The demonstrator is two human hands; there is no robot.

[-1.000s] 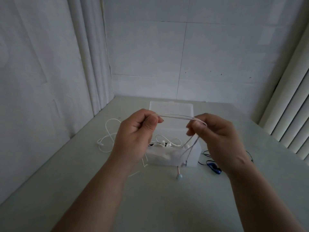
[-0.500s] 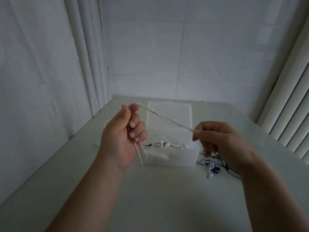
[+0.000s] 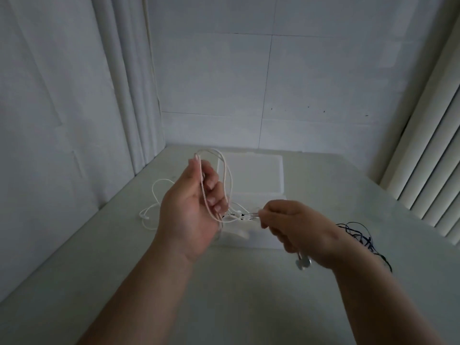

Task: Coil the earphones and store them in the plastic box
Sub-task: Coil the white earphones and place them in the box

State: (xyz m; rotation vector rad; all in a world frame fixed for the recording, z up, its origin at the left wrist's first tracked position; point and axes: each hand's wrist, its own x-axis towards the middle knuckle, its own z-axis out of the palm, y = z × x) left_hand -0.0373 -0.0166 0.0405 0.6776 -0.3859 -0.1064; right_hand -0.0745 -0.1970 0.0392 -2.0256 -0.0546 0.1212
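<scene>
Wall point(image 3: 273, 83): pale panels stand behind your work area, with folds of white curtain at your left.
Table point(image 3: 249, 295): a pale top runs from you to the wall, and everything rests on it.
Blinds point(image 3: 428, 158): vertical slats hang along your right side.
Plastic box point(image 3: 258, 239): it is translucent and sits at mid-table, just beyond your hands. Its lid point(image 3: 251, 175) is open and lies back toward the wall.
Left hand point(image 3: 191, 210): you hold it raised in front of the box, palm toward you. The fingers are curled and grip strands of the white cord.
Right hand point(image 3: 298, 227): it is lower and to the right, in front of the box's near wall. Thumb and fingertips pinch the same cord, and the other fingers are curled under.
White earphones point(image 3: 225, 175): they are in your hands, above the table and not in the box. A loop arches over your left fingertips, runs down across the palm and crosses to your right hand's pinch.
Dark earphones point(image 3: 358, 232): a loose tangle lies on the table behind your right wrist, beside the box.
Spare white earphones point(image 3: 155, 195): they lie uncoiled on the table left of your left hand.
Earbuds point(image 3: 303, 262): the held set's buds dangle below your right hand, blurred.
</scene>
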